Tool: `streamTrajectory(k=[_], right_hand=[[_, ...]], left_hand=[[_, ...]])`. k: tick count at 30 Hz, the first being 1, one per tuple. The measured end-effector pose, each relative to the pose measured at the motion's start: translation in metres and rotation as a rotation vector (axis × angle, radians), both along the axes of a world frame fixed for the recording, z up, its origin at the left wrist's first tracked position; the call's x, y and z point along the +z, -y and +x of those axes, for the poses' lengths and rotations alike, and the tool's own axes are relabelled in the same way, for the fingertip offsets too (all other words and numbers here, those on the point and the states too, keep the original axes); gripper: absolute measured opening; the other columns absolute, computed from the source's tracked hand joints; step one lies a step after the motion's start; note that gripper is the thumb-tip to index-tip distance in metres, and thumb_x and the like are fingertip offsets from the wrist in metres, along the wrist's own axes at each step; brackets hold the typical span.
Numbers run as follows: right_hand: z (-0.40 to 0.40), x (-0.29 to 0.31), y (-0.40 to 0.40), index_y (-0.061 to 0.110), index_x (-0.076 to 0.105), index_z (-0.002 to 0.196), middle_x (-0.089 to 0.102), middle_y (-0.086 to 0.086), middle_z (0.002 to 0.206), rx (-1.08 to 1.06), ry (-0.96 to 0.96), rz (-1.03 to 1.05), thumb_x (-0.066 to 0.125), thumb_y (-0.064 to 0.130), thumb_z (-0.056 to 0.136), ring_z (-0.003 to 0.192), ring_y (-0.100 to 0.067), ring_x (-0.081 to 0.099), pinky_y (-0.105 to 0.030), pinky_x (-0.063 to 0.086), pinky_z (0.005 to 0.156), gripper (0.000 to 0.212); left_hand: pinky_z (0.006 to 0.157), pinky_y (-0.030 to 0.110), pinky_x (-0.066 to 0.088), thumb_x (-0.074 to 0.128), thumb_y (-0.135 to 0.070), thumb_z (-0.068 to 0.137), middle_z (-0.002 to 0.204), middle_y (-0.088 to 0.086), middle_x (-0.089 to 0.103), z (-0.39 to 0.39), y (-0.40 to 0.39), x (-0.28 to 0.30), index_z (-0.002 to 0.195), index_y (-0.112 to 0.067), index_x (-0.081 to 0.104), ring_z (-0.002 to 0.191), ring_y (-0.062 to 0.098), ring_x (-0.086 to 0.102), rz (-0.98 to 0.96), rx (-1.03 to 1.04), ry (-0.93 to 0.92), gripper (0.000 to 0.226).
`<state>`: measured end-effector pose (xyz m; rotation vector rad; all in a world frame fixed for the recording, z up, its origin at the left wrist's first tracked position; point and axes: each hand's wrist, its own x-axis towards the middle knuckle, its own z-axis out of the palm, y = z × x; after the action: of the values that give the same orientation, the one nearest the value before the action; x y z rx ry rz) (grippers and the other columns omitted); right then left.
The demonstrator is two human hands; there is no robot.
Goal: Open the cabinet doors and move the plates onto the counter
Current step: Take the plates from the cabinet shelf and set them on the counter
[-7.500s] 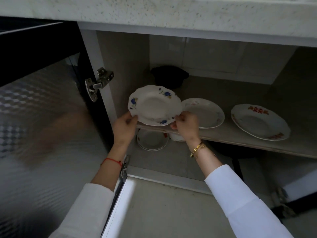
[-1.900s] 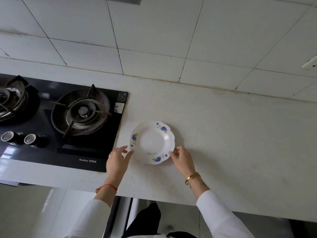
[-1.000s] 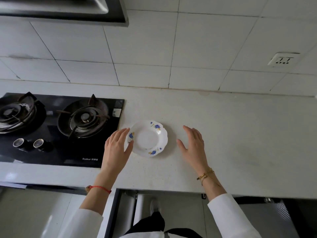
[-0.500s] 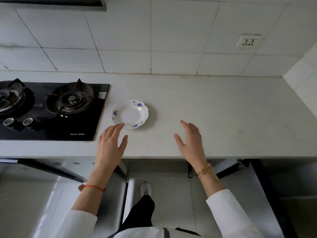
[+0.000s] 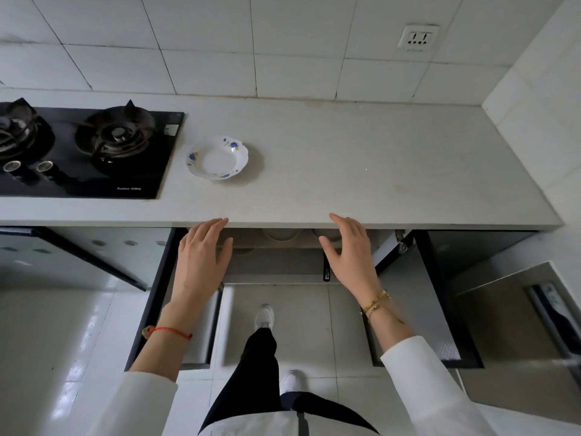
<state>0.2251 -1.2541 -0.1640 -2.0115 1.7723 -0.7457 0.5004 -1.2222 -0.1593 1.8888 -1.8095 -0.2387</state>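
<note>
A white plate with blue flowers lies on the pale counter, just right of the stove. My left hand and my right hand hang open in front of the counter's front edge, both empty and well apart from the plate. Below them both cabinet doors stand open: the left door and the right door. Under the counter edge I glimpse the rims of plates on the cabinet shelf; most of the inside is hidden by the counter.
A black gas stove with two burners fills the counter's left part. A wall socket sits on the tiled wall. A white side wall closes the counter on the right. My legs and white shoes stand on the tiled floor.
Both hands let go of the blue-flowered plate on the counter and drew back toward me, past the counter's front edge. The view tilted down, so the open cabinet shows.
</note>
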Motion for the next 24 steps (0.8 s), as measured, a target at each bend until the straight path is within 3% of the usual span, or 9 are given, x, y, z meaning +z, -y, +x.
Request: streamTrajectory(k=[12,24], right_hand=[[0.005,-0.068,-0.007,0.013,0.049,0.136,0.056,-0.004,0.132,-0.031,0.023,0.041,0.056,0.032,0.095,0.131,-0.021,0.041,-0.040,0.038,0.110,0.045],[0.012,-0.229,0.070,0.010,0.049,0.135,0.057,-0.004,0.132,-0.040,-0.001,0.044,0.054,0.029,0.096,0.129,-0.022,0.044,-0.036,0.038,0.110,0.043]], left_hand=[[0.105,0.041,0.039,0.054,-0.022,0.096,0.130,0.003,0.060,-0.010,0.002,-0.062,0.132,-0.014,0.056,0.126,0.022,0.051,0.035,0.001,-0.010,0.038],[0.098,0.042,0.045,0.056,-0.018,0.094,0.127,0.005,0.063,-0.010,0.075,-0.234,0.128,-0.011,0.059,0.121,0.026,0.055,0.054,-0.017,0.002,0.035]])
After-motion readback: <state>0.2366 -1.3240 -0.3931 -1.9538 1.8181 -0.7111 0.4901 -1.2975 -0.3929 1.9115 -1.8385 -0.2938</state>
